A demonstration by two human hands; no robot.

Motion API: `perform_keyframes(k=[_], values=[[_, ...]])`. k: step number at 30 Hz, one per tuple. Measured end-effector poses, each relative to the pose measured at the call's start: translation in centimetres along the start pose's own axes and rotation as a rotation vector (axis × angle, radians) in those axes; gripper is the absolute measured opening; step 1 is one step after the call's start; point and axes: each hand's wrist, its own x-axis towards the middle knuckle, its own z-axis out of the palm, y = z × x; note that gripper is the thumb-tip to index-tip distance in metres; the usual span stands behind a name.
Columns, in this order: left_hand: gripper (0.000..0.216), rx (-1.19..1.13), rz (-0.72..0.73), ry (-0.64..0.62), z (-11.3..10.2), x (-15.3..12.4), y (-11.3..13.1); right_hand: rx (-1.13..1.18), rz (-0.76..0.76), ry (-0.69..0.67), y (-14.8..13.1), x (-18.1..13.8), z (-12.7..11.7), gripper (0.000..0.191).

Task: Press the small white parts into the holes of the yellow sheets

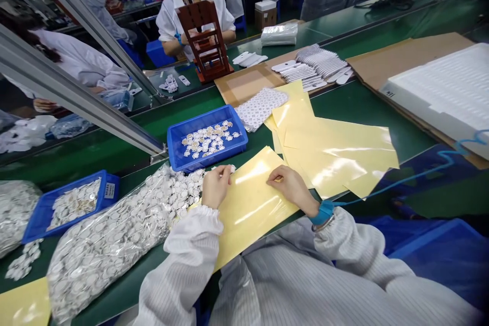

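Note:
My left hand (216,186) is closed in a pinch at the left edge of a glossy yellow sheet (248,204), with a small white piece (233,168) at its fingertips. Over the right part of the same sheet, my right hand (289,186) has its thumb and fingers pressed together; whatever they hold is hidden. A blue band (323,212) circles the right wrist. Beside the left hand, small white round pieces (183,191) spill from a large clear plastic bag (110,244). Just beyond stands a blue tray (208,162) with more such pieces inside.
More yellow sheets (340,150) overlap on the right, near a patterned sheet stack (262,107). Rows of white flat parts (321,63) lie on cardboard (244,84). A second blue tray (109,193) is at left. A metal post (76,91) slants across. Co-workers sit opposite.

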Motion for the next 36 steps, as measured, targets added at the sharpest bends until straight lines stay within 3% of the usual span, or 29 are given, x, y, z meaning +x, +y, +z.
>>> perform_keyframes(k=[3, 6, 10, 16, 31, 36], values=[[0.036, -0.477, -0.2, -0.275, 1.2, -1.9, 0.8, 0.187, 0.054, 0.005, 0.0, -0.1, -0.4, 0.007], [0.03, -0.676, -0.316, -0.405, 2.7, -2.9, 0.9, 0.355, 0.07, -0.028, -0.7, -0.3, -0.7, 0.014], [0.03, -0.728, -0.318, -0.419, 3.7, -3.2, 0.6, 0.425, 0.053, -0.116, -2.1, -0.5, 0.3, 0.015], [0.032, -0.719, -0.289, -0.406, 3.8, -3.4, 0.5, 0.442, 0.085, -0.117, -2.5, -0.5, 2.2, 0.013], [0.031, -0.737, -0.282, -0.412, 4.0, -3.4, 0.1, 0.301, 0.027, -0.088, -1.9, -0.6, 2.7, 0.012], [0.037, -0.746, -0.245, -0.433, 3.4, -3.4, 0.4, 0.416, 0.051, -0.075, -2.1, -0.2, 3.1, 0.013]])
